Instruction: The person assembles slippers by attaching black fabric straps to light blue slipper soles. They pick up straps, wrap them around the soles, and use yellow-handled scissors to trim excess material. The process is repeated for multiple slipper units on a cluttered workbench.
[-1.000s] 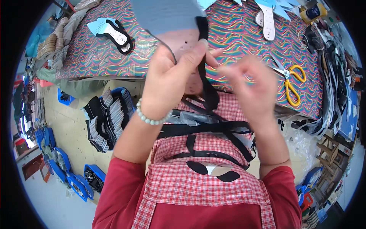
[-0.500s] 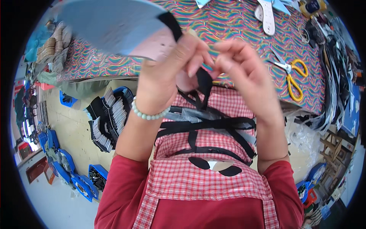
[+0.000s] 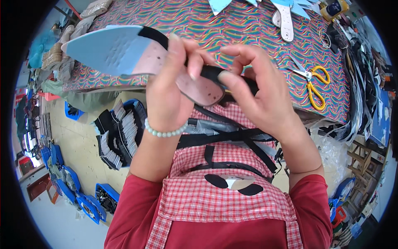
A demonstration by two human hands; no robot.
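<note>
A long shoe insole (image 3: 110, 52), pale blue at the wide end and speckled pink toward the heel, is held in my left hand (image 3: 168, 83) above the near edge of the table. A black strap (image 3: 154, 35) crosses its upper side and runs under my left fingers. Another stretch of black band (image 3: 213, 73) lies across the heel end. My right hand (image 3: 265, 89) pinches this band between thumb and fingers, just right of the heel. My left fingers partly hide the insole's middle.
Yellow-handled scissors (image 3: 313, 81) lie on the patterned tablecloth (image 3: 248, 29), right of my hands. More blue and pink insoles (image 3: 285, 23) are at the far side. Dark strips (image 3: 360, 79) hang at the right edge. Bundled black pieces (image 3: 120, 133) stand low on the left.
The insole has dropped lower, and its blue end has come into clearer view. My right fingers have closed on the black band, which hung down below my hands before.
</note>
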